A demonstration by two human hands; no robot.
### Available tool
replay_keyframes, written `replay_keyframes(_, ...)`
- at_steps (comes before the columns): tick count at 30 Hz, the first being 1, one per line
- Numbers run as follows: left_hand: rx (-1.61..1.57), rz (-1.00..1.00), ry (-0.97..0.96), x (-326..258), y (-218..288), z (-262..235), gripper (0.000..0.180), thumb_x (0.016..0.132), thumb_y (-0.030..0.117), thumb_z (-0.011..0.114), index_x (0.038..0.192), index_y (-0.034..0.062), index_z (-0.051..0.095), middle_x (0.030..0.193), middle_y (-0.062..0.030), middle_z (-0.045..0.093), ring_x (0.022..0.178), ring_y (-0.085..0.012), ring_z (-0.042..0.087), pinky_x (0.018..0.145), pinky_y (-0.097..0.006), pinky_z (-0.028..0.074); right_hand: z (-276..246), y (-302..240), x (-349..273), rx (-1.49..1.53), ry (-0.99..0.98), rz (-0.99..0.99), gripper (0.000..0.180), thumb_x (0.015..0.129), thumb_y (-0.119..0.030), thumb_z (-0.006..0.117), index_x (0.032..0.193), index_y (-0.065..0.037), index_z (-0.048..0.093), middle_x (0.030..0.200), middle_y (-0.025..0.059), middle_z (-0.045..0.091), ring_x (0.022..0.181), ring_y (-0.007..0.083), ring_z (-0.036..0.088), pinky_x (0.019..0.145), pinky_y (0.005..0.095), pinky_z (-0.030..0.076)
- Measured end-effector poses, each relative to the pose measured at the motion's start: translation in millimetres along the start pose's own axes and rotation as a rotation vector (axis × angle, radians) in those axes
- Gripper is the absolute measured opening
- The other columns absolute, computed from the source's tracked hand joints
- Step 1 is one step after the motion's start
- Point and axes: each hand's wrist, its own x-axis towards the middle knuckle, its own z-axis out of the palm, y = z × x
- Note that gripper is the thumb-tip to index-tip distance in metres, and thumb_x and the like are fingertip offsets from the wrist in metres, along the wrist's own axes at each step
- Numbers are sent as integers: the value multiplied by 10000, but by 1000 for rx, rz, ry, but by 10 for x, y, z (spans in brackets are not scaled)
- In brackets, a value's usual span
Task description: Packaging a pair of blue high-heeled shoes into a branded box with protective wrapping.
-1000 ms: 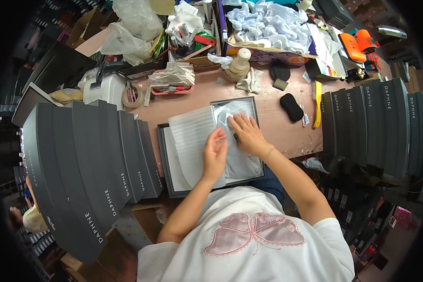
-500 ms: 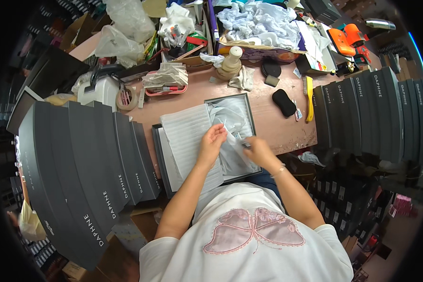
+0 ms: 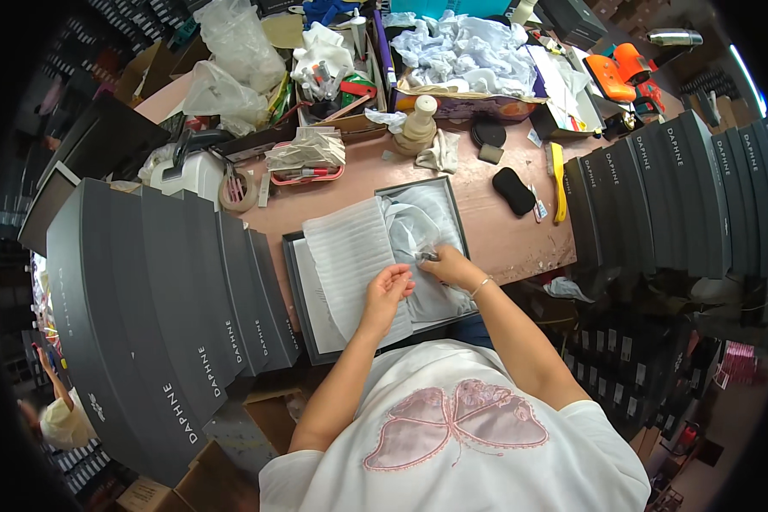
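Note:
An open grey box (image 3: 452,192) lies on the pink table (image 3: 503,235), lined with white tissue paper (image 3: 422,224). A ribbed white foam sheet (image 3: 350,256) covers its left half. My right hand (image 3: 448,266) pinches a small dark object over the tissue near the box's middle. My left hand (image 3: 386,290) hovers beside it over the foam sheet's lower edge, fingers curled, holding nothing that I can make out.
Stacks of flat grey box lids (image 3: 162,299) fan out on the left, and more grey lids (image 3: 674,196) stand on the right. Behind the box are a tape roll (image 3: 237,192), a black sponge (image 3: 514,189), a yellow cutter (image 3: 558,181), and crumpled paper (image 3: 469,47) in a carton.
Both hands have pulled back from pressing flat on the tissue toward the box's near edge. The right hand now pinches a small dark object.

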Motion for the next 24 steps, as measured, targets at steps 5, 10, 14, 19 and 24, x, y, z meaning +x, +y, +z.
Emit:
replay_keyframes(5,-7,17,-1,-75,-34,-53,282,955,175,562,1183,9,556,1081,-81,604,946,-138,601,848,-284,500,5,46,8,-182,124,-57,279,790,-215,669,787,62,641,634,162,617,550,169,598,536,338,471)
replay_keyframes(10,-98,141,-31,-146,83,102,564,919,406,589,1318,31,453,1222,-100,539,1138,-194,517,989,-356,420,-412,-220,-614,-56,181,-108,218,792,-160,641,809,57,650,724,227,643,653,253,658,596,365,505)
replay_keyframes(14,-465,111,-215,-142,136,337,819,853,610,563,1427,77,324,1337,-105,459,1258,-232,419,1084,-403,315,-327,-524,-868,141,-5,-177,299,773,-157,678,1001,27,616,921,282,647,781,377,662,653,409,521)
replay_keyframes(19,-649,-74,-139,-54,-16,203,587,938,515,492,1361,111,438,1252,-92,547,1159,-249,525,992,-393,433,-40,-751,-982,-256,216,-535,664,710,-186,786,1261,-4,463,1113,240,608,897,394,636,736,428,506)
replay_keyframes(24,-789,-44,-52,-66,-98,39,337,918,255,612,1192,67,555,1135,-119,602,1030,-259,593,883,-418,515,-300,-342,-895,-211,172,-255,547,771,-243,748,1188,25,516,1046,229,634,789,352,662,685,420,521)
